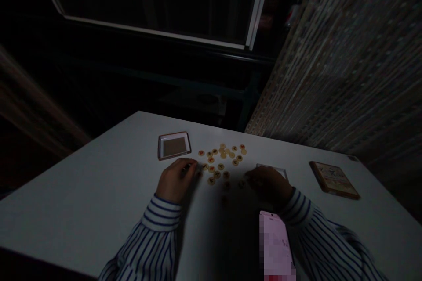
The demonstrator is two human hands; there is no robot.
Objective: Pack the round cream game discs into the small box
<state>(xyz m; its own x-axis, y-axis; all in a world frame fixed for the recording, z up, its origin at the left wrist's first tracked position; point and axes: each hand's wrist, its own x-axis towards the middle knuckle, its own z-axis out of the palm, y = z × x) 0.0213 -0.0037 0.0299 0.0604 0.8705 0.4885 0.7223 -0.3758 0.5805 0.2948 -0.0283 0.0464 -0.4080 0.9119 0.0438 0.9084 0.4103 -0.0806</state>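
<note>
Round wooden Chinese chess pieces point(216, 174) lie scattered on the white table, several with red or dark characters and others plain side up. At the left edge of the spread is my left hand point(174, 180), its fingers curled and thumb and forefinger drawn together. Whatever sits in that grip is too dark to name. My right hand point(272, 184) is on the other side, in shadow, fingers bent in close to a dim piece point(242, 183). Its fingertips are too dark to show what they hold. Behind the right hand, a pale-rimmed tray point(281, 171) is partly hidden.
An open shallow box point(160, 149) lies at the back left of the table point(99, 193). On the right rests a flat box with a printed cover point(334, 179). A lit phone point(275, 241) lies near my right forearm. A bead curtain point(329, 74) hangs behind the table's right side.
</note>
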